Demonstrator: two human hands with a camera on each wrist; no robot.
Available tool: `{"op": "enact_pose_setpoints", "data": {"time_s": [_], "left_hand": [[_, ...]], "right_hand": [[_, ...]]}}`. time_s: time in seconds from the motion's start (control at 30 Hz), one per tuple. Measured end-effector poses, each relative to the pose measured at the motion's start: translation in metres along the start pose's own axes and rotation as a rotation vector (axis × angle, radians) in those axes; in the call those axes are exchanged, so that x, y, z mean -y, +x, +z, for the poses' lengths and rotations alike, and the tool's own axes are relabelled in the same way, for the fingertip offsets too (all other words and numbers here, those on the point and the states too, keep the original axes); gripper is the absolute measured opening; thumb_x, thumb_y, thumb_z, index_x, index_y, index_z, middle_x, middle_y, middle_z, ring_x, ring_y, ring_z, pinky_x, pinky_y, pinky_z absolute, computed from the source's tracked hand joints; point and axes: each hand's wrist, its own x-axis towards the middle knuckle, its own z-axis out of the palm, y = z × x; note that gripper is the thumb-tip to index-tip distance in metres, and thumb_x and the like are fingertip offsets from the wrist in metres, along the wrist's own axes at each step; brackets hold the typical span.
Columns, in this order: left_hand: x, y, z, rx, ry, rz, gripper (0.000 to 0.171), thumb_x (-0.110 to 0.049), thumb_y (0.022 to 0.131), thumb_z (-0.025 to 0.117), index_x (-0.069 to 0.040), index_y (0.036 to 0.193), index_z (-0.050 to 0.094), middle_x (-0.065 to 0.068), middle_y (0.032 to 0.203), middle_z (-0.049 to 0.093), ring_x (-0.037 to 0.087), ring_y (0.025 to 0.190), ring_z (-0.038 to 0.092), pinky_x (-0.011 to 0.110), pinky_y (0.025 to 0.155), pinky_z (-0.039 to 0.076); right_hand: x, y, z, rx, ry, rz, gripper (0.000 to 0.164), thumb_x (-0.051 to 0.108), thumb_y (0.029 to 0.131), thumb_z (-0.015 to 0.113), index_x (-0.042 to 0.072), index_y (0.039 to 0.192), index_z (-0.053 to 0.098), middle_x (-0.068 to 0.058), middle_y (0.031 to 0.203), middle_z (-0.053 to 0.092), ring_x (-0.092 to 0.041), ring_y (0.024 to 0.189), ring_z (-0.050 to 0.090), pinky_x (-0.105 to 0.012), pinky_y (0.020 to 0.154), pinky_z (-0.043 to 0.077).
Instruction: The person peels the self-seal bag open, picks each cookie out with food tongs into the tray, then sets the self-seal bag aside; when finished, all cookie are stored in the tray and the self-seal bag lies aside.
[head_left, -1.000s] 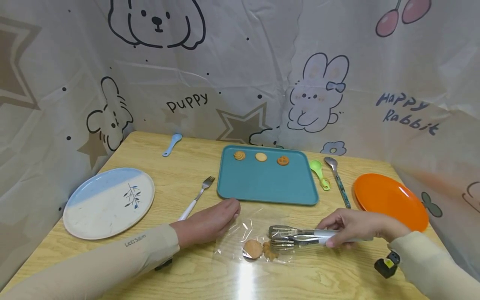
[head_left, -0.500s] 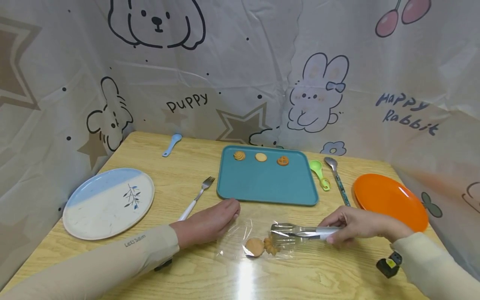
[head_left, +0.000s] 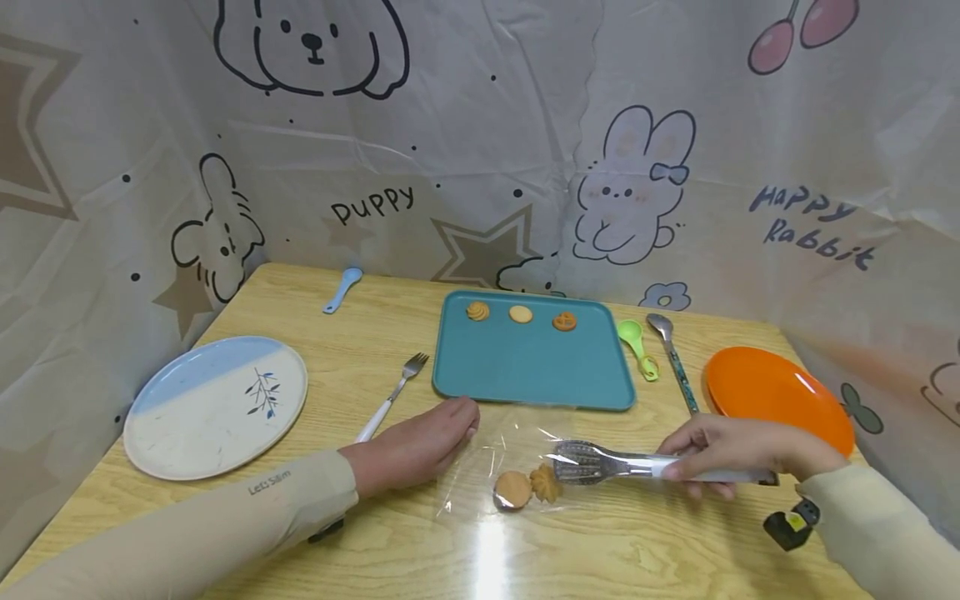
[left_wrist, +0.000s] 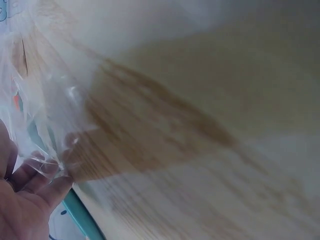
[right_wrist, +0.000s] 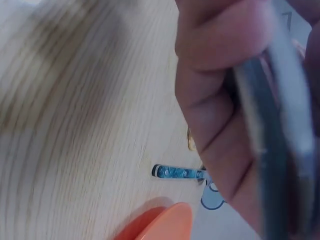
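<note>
In the head view my left hand (head_left: 420, 442) pinches the left edge of a clear plastic bag (head_left: 480, 467). The bag's film also shows between the fingers in the left wrist view. Inside the bag lie a round cookie (head_left: 513, 490) and a flower-shaped cookie (head_left: 546, 483), side by side. My right hand (head_left: 720, 454) grips metal tongs (head_left: 630, 465) by their pale handle. The slotted tong head is turned flat beside the flower-shaped cookie, at the bag's right side; whether it holds anything is unclear. The right wrist view shows the handle arms (right_wrist: 280, 125) close up and blurred.
Behind the bag is a teal tray (head_left: 532, 367) with three cookies along its far side. A fork (head_left: 393, 396) and a white-blue plate (head_left: 217, 408) lie left. Right are a green spoon (head_left: 633, 337), a metal spoon (head_left: 678, 367) and an orange plate (head_left: 780, 396). A blue spoon (head_left: 343, 290) lies far left.
My right hand has moved slightly right and rolled the tongs, so their head now faces up flat. The bag and both cookies have shifted slightly right and away. My left hand stays put.
</note>
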Motion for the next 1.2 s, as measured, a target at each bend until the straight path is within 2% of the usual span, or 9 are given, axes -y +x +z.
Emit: {"op": "enact_pose_setpoints", "data": {"time_s": [0.37, 0.53, 0.67, 0.83, 0.9, 1.0, 1.1, 1.13, 1.2], "left_hand": [[-0.001, 0.0, 0.0, 0.008, -0.012, -0.018, 0.014, -0.023, 0.106, 0.033, -0.016, 0.099, 0.042, -0.006, 0.091, 0.043, 0.008, 0.082, 0.044, 0.02, 0.075, 0.045], [-0.001, 0.0, 0.0, -0.001, -0.01, -0.015, 0.015, -0.022, 0.106, 0.032, -0.014, 0.098, 0.042, -0.006, 0.091, 0.043, 0.008, 0.081, 0.044, 0.02, 0.075, 0.046], [-0.001, 0.0, 0.0, -0.006, -0.006, -0.008, 0.014, -0.021, 0.106, 0.032, -0.014, 0.098, 0.042, -0.006, 0.09, 0.042, 0.008, 0.081, 0.044, 0.02, 0.075, 0.046], [-0.002, 0.0, 0.0, -0.015, 0.003, -0.001, 0.013, -0.021, 0.106, 0.033, -0.014, 0.098, 0.041, -0.006, 0.091, 0.042, 0.007, 0.082, 0.044, 0.02, 0.076, 0.047], [-0.002, 0.0, 0.0, -0.02, 0.004, 0.0, 0.013, -0.021, 0.106, 0.033, -0.015, 0.097, 0.041, -0.006, 0.091, 0.042, 0.007, 0.082, 0.044, 0.02, 0.076, 0.047], [-0.002, 0.0, 0.0, -0.024, 0.006, 0.003, 0.014, -0.02, 0.106, 0.032, -0.015, 0.097, 0.041, -0.005, 0.09, 0.042, 0.007, 0.082, 0.044, 0.02, 0.076, 0.047], [-0.002, 0.0, 0.0, -0.026, 0.009, 0.006, 0.014, -0.02, 0.106, 0.032, -0.015, 0.098, 0.041, -0.006, 0.09, 0.042, 0.007, 0.082, 0.044, 0.02, 0.077, 0.047], [-0.002, 0.0, 0.001, -0.026, 0.009, 0.007, 0.014, -0.02, 0.106, 0.032, -0.015, 0.098, 0.041, -0.006, 0.09, 0.042, 0.007, 0.082, 0.044, 0.02, 0.077, 0.047], [-0.002, -0.001, 0.001, -0.025, 0.008, 0.006, 0.014, -0.02, 0.106, 0.032, -0.015, 0.098, 0.041, -0.006, 0.09, 0.042, 0.007, 0.082, 0.044, 0.02, 0.077, 0.047]], "right_hand": [[0.0, 0.0, -0.002, 0.113, 0.138, 0.065, 0.032, 0.016, 0.103, 0.045, -0.009, 0.115, 0.06, -0.047, 0.082, 0.047, -0.001, 0.047, 0.054, -0.013, 0.046, 0.043], [0.001, 0.008, -0.002, 0.138, 0.149, 0.046, 0.032, 0.015, 0.103, 0.043, -0.009, 0.116, 0.06, -0.045, 0.081, 0.049, -0.001, 0.046, 0.054, -0.014, 0.045, 0.042], [0.001, 0.012, -0.001, 0.165, 0.18, 0.019, 0.032, 0.013, 0.104, 0.042, -0.012, 0.116, 0.057, -0.037, 0.077, 0.055, -0.001, 0.046, 0.055, -0.016, 0.044, 0.042], [0.002, 0.009, -0.002, 0.157, 0.171, 0.018, 0.032, 0.013, 0.103, 0.043, -0.014, 0.114, 0.057, -0.042, 0.079, 0.048, -0.001, 0.046, 0.054, -0.015, 0.043, 0.042], [0.004, 0.006, -0.002, 0.143, 0.16, 0.055, 0.032, 0.014, 0.103, 0.045, -0.013, 0.114, 0.058, -0.038, 0.076, 0.052, -0.001, 0.046, 0.053, -0.014, 0.045, 0.043], [0.005, 0.003, -0.002, 0.139, 0.172, 0.108, 0.033, 0.016, 0.102, 0.047, -0.012, 0.115, 0.058, -0.018, 0.07, 0.064, 0.0, 0.047, 0.054, -0.012, 0.046, 0.044], [0.006, 0.002, 0.0, 0.148, 0.187, 0.117, 0.034, 0.016, 0.102, 0.047, -0.012, 0.117, 0.057, -0.002, 0.075, 0.067, 0.0, 0.048, 0.055, -0.012, 0.047, 0.044], [0.006, 0.002, 0.001, 0.149, 0.191, 0.109, 0.033, 0.016, 0.102, 0.047, -0.012, 0.117, 0.057, -0.002, 0.075, 0.067, 0.001, 0.048, 0.054, -0.012, 0.047, 0.044], [0.007, 0.004, 0.003, 0.148, 0.191, 0.084, 0.032, 0.015, 0.102, 0.047, -0.012, 0.117, 0.058, -0.016, 0.07, 0.064, 0.001, 0.047, 0.054, -0.012, 0.046, 0.043]]}}
